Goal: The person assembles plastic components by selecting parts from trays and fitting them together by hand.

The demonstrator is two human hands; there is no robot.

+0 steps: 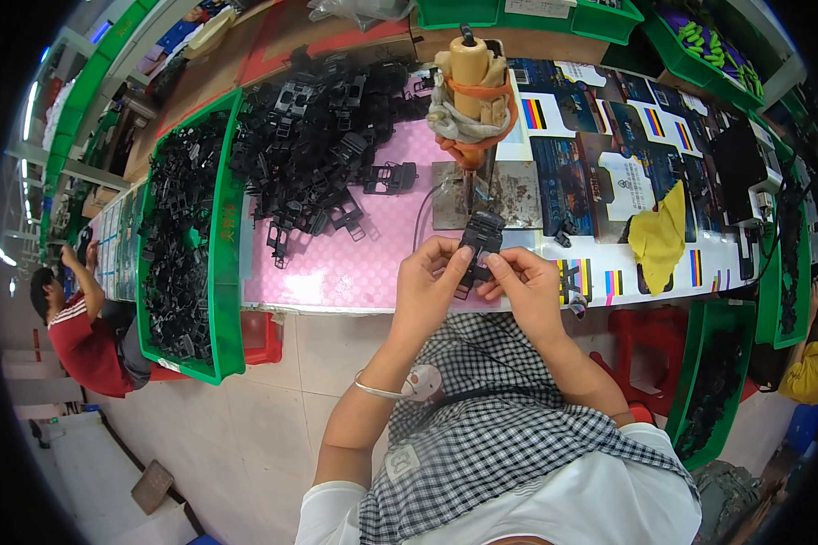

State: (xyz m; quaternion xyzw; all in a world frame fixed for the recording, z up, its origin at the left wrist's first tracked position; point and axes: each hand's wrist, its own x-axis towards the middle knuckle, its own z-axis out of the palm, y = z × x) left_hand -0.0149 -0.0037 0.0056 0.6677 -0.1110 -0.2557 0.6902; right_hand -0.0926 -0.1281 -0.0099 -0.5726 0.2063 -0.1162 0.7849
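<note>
Between my hands, over the table's near edge, is a black plastic frame part (482,238). My left hand (434,277) grips its left side, thumb on top. On its right lower side, my right hand (524,283) pinches it between thumb and fingers. Just beyond the part stands a soldering-iron-like upright tool with a tan handle (469,77), wrapped in cloth and orange bands, on a worn metal plate (518,195). To the left, a large heap of similar black parts (323,127) covers the pink table sheet (336,268).
A green bin (228,227) full of small black parts stands at the left. A yellow cloth (658,238) and a small black piece (563,233) lie on the right side. More green bins (741,318) line the right. A person in a red shirt (77,350) sits far left.
</note>
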